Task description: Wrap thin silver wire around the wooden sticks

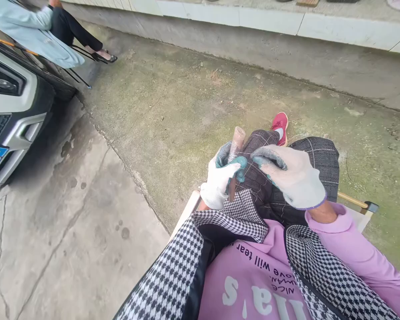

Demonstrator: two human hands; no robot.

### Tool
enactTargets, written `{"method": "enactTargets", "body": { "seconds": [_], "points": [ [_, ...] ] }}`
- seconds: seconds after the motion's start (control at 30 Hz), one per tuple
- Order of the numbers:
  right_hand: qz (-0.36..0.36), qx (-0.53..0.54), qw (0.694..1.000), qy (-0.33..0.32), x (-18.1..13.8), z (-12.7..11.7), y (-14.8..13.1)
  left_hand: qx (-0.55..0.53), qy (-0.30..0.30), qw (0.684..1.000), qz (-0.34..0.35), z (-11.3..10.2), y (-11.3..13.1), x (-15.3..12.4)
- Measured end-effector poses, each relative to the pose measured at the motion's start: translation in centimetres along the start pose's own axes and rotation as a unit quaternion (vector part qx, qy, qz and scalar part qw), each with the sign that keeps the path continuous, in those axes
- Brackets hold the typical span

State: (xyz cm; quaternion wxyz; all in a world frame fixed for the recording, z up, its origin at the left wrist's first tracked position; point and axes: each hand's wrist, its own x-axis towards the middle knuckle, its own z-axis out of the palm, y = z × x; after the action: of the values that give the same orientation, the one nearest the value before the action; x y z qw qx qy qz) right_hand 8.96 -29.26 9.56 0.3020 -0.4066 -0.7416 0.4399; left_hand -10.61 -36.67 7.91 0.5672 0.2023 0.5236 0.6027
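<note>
I sit with both gloved hands over my lap. My left hand (220,178), in a white glove with teal fingertips, is closed around a short brown wooden handle (236,141) that stands upright, its rounded end sticking out above the fist. My right hand (291,175), in the same kind of glove, lies just to the right above my checked trousers (315,155), its thumb and forefinger pinched toward the handle. A thin thread-like line seems to run between the two hands. What the right fingers pinch is too small to tell.
A car's front bumper (13,111) stands close at the left. Another person sits at the top left, legs stretched out (83,38). A concrete step (253,26) crosses the back. My red shoe (280,124) rests on mossy, cracked concrete. My wooden seat's edge (353,202) shows at the right.
</note>
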Motion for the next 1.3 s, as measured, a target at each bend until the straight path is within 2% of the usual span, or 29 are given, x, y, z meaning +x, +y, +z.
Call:
{"method": "enactTargets", "body": {
  "seconds": [0.1,0.17,0.33,0.53,0.63,0.77,0.87,0.93,1.17,1.3],
  "points": [
    [0.011,0.008,0.999,0.048,0.0,-0.3,-0.2,-0.017,-0.032,0.999,-0.014,-0.7,0.0,0.3],
    [0.020,0.019,0.998,0.060,-0.1,-0.4,-0.4,-0.025,-0.032,0.999,-0.007,-0.9,-0.2,0.3],
    [0.030,0.012,0.999,0.026,-1.4,-0.6,-0.9,-0.009,0.082,0.996,0.045,-0.4,-0.9,0.3],
    [0.040,-0.015,0.998,0.052,-2.9,-1.4,-0.6,0.056,0.134,0.989,0.010,-0.2,-1.4,1.4],
    [0.061,-0.024,0.997,0.040,-3.1,-2.1,-0.2,0.045,0.101,0.994,-0.019,-0.9,-1.2,1.5],
    [0.104,0.002,0.992,0.077,-2.8,-2.6,1.0,-0.045,-0.019,0.997,-0.059,-1.8,-0.8,1.1],
    [0.117,0.003,0.989,0.086,-2.8,-2.7,1.9,-0.115,-0.066,0.990,-0.051,-2.0,-0.6,1.1],
    [0.123,0.001,0.989,0.084,-3.1,-2.8,2.2,-0.142,-0.062,0.987,-0.044,-1.9,-0.5,1.3],
    [0.131,0.015,0.988,0.075,-3.6,-2.9,1.9,-0.157,0.036,0.986,-0.041,-1.4,-0.1,1.6],
    [0.125,0.029,0.989,0.075,-3.7,-2.8,1.8,-0.152,0.052,0.985,-0.067,-0.7,0.5,1.1]
  ]
}}
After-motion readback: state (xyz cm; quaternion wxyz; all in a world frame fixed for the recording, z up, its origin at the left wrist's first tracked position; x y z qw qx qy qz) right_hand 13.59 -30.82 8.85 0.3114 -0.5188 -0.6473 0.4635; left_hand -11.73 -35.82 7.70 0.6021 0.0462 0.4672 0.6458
